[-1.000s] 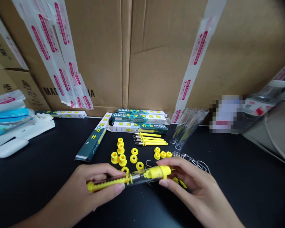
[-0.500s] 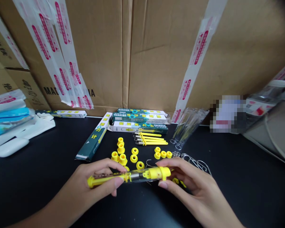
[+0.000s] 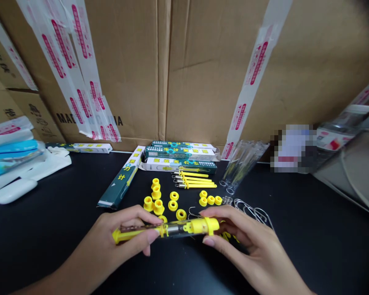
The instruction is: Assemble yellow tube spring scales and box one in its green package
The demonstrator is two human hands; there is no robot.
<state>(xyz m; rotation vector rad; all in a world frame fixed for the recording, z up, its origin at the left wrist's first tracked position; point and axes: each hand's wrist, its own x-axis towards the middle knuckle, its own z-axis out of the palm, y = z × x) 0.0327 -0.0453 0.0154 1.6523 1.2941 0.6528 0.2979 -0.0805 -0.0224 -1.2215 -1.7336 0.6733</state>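
A tubular spring scale lies nearly level between my hands, a clear tube with yellow parts and a metal cylinder inside. My left hand is closed round its left half, thumb in front and fingers behind. At the other end, my right hand pinches the yellow end cap between thumb and fingers. Just beyond the tube are yellow flanged collars, yellow rings and small yellow caps. A metal hook shows partly behind the tube. Small yellow pieces are half hidden by my right hand.
Several yellow rods with metal ends lie before green-and-white boxes. Clear tubes and metal hooks are to the right. A white case sits at left. Cardboard walls the back.
The spring scale and both hands have shifted very slightly left. The grip of each hand looks the same, and the parts on the table stay put.
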